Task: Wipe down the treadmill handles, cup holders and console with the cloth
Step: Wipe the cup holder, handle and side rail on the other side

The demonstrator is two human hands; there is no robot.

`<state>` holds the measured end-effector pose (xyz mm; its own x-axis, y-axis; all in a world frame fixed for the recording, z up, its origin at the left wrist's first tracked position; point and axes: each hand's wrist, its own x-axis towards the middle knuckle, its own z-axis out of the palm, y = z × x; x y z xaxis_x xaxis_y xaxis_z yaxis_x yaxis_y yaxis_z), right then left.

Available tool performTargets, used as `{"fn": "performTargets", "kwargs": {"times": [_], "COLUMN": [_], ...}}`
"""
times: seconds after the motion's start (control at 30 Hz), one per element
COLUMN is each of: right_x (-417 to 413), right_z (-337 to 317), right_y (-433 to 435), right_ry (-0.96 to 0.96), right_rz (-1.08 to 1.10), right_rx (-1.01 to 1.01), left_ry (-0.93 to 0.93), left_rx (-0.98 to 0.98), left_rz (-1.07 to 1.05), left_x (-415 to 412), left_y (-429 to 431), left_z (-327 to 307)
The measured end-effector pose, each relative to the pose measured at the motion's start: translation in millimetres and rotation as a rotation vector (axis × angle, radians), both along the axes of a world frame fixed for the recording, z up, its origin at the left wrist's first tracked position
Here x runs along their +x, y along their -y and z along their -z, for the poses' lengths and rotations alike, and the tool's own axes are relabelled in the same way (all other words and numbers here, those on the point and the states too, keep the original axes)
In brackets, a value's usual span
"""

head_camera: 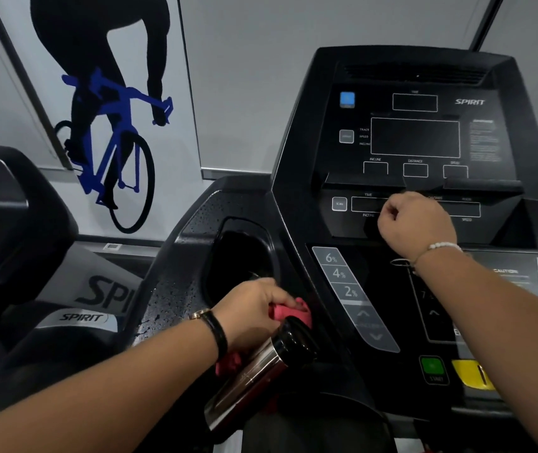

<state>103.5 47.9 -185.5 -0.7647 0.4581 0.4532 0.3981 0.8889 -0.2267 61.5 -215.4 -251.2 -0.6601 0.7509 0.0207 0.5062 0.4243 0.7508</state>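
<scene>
Left grip [251,308]: a bare hand clenched around the cloth, knuckles up, at the lower rim of the cup holder.
Cloth [297,309]: pink-red and bunched. One fold sticks out past the fingers toward the console, and another bit shows under the wrist.
Cup holder [244,225]: a deep black well in the left wing of the treadmill, just beside the console. Its inside is too dark to read.
Wet patch [169,289]: droplets dot the black plastic to the left of the cup holder.
Right grip [418,223]: a bare hand with fingers curled into a fist, nothing seen in it. It is set against the lower display band of the console, under the ledge.
Console [414,138]: black, marked SPIRIT, with its display windows dark.
Incline keys [339,273]: a grey strip reading 6%, 4%, 2%, between the two forearms.
Start button [432,367]: green, low on the panel, with a yellow part [472,376] just to its right.
Steel bottle [261,371]: tilted, black cap up and to the right, right under the left grip and touching the cloth. I cannot tell whether that hand also holds it.
Wrists: a black strap [217,330] on the left and a white bead bracelet [444,246] on the right.
Wall: a cyclist poster [107,109] with a blue bike.
Far left: a second treadmill [15,207].
</scene>
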Motion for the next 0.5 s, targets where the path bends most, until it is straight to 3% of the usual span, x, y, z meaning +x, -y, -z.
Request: {"fn": "performTargets", "kwargs": {"times": [0.17, 0.37, 0.5], "right_x": [0, -2, -10], "right_z": [0, -1, -7], "right_y": [-1, 3, 4], "right_ry": [0.012, -0.1, -0.083], "right_rz": [0.016, -0.034, -0.06], "right_rx": [0.006, 0.06, 0.221], "left_ry": [-0.091, -0.18, -0.187], "left_rx": [-0.053, -0.081, -0.105], "left_rz": [-0.136, 0.117, -0.062], "left_x": [-17, -7, -14], "left_y": [-14, -6, -11], "left_z": [-15, 2, -6]}}
